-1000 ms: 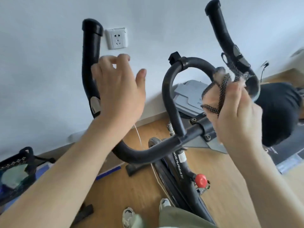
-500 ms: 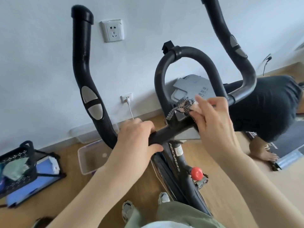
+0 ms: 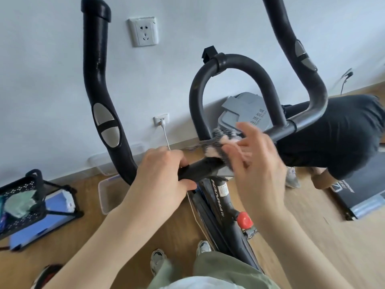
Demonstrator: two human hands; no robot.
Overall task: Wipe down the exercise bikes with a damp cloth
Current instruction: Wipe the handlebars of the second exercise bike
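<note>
A person standing over a black exercise bike (image 3: 216,197) is gripping the cross tube of its handlebar (image 3: 200,168) with the left hand (image 3: 164,174), fingers curled closed around the foam sleeve and thumb tucked beneath it. Just to the right, the right hand (image 3: 260,163) is pressing a black-and-white patterned cloth (image 3: 216,147) against the centre of the handlebar, at the foot of the inner loop (image 3: 233,65); the fingers are spread narrowly over the cloth, pinching it against the tube, and both cloth and fingertips are blurring with motion. The two outer grips are rising on either side, the left grip (image 3: 98,65) carrying oval silver pulse pads (image 3: 106,126), the right grip (image 3: 295,49) running out of the top edge of the frame. A red knob (image 3: 244,219) is sitting on the bike's frame below the right wrist.

Behind the bike, a wall socket (image 3: 143,31) is showing high on the pale wall, and a white cable is hanging from a lower outlet (image 3: 161,120) near the skirting. On the wooden floor (image 3: 312,236), a clear plastic tub (image 3: 106,195) is lying by the wall, a black mesh basket (image 3: 23,203) is standing towards the left edge, and a grey bin lid (image 3: 243,113) is showing through the loop. A second person in dark clothing (image 3: 333,138) is crouching at the right, beside the end of a treadmill (image 3: 364,197). The wearer's shoes (image 3: 158,261) and green trousers (image 3: 225,270) are visible at the bottom edge.
</note>
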